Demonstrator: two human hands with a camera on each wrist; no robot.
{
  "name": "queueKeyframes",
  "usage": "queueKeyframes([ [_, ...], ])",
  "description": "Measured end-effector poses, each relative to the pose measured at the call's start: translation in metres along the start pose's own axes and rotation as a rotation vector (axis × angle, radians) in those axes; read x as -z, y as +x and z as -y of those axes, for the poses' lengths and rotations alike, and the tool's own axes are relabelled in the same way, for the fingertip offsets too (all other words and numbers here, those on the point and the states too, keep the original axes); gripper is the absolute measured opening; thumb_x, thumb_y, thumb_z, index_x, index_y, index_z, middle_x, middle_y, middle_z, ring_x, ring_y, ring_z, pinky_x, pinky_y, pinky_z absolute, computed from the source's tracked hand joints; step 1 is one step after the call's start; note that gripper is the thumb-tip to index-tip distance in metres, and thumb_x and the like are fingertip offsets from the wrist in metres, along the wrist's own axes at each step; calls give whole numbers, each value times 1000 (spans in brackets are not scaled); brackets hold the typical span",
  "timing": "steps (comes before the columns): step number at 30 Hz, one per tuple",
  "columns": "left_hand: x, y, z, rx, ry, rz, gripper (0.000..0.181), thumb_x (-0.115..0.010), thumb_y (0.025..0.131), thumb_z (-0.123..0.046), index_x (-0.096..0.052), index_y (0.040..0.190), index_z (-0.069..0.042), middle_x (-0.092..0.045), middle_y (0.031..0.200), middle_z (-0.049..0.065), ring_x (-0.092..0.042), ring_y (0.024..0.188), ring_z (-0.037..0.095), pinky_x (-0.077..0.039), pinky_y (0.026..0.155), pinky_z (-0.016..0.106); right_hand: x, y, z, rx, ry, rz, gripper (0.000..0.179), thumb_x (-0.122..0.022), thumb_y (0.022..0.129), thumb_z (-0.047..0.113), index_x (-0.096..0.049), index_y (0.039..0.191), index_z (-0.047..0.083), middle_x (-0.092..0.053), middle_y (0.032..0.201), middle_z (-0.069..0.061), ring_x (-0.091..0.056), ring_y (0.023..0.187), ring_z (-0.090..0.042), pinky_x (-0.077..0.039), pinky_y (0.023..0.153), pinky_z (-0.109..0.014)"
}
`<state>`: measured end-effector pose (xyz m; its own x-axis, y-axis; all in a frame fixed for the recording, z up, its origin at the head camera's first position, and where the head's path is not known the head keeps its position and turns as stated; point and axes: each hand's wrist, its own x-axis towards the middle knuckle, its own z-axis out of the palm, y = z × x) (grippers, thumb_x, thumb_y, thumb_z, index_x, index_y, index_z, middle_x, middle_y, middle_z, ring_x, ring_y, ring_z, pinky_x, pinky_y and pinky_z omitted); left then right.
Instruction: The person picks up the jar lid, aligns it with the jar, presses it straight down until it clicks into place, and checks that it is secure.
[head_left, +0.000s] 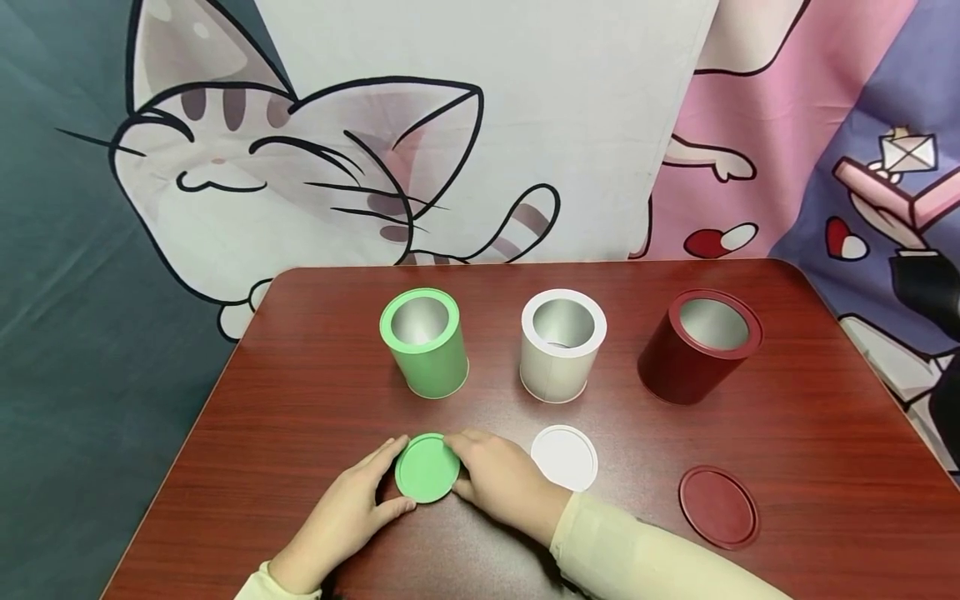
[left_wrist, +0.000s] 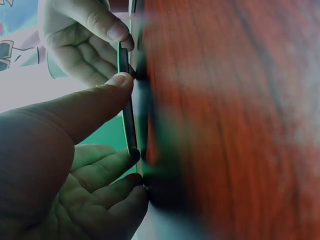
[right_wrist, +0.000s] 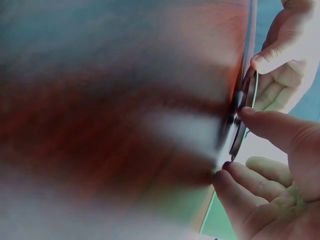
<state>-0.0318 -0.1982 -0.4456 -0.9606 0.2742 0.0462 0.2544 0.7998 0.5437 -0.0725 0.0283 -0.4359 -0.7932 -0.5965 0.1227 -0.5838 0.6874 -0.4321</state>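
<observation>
A round green lid [head_left: 427, 469] is between my two hands near the front of the table, below the green can [head_left: 435, 364]. My left hand [head_left: 348, 510] grips its left edge with thumb and fingertips. On the opposite edge, my right hand [head_left: 504, 477] holds it the same way. Seen edge-on in the left wrist view, the lid [left_wrist: 128, 112] appears slightly off the tabletop. The right wrist view also shows the lid's thin rim [right_wrist: 244, 117] between both hands. The green can stands upright without a lid, its silvery inside showing.
A white can [head_left: 557, 367] and a dark red can [head_left: 684, 360] stand open in line with the green one. A white lid [head_left: 566, 458] lies just beyond my right wrist, and a dark red lid [head_left: 720, 508] lies farther right. Printed cloth hangs behind the wooden table [head_left: 300, 392].
</observation>
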Motion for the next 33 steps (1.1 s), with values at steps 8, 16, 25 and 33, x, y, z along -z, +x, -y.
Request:
queueKeyframes([
  [8,2,0,-3,-11,3,-12,78,-88,75,-20,-54,143,-2,-59,139,17,-55,130,32,-48,102,50,2,-3,-3,6,37,-6,42,-78,87,23,-67,124,7,-71,116,-1,-68,106,-14,-56,90,-32],
  [16,2,-1,-5,-59,25,-66,78,-89,73,-18,-55,142,-2,-61,136,18,-60,125,32,-50,99,49,3,-5,-5,20,39,-49,43,-78,87,25,-67,124,6,-71,117,-3,-68,109,-17,-55,93,-33],
  [25,1,0,-7,-74,17,-90,77,-89,74,-18,-56,142,-3,-62,137,13,-60,125,28,-51,99,47,6,-7,-8,34,53,-67,45,-79,86,25,-67,124,5,-71,118,-3,-67,110,-17,-54,94,-33],
  [33,1,1,-9,-89,23,-100,77,-89,74,-18,-55,142,-3,-62,137,12,-60,125,27,-51,99,47,9,-7,-10,49,56,-75,45,-79,86,23,-66,125,4,-71,120,-6,-65,116,-19,-47,107,-44],
])
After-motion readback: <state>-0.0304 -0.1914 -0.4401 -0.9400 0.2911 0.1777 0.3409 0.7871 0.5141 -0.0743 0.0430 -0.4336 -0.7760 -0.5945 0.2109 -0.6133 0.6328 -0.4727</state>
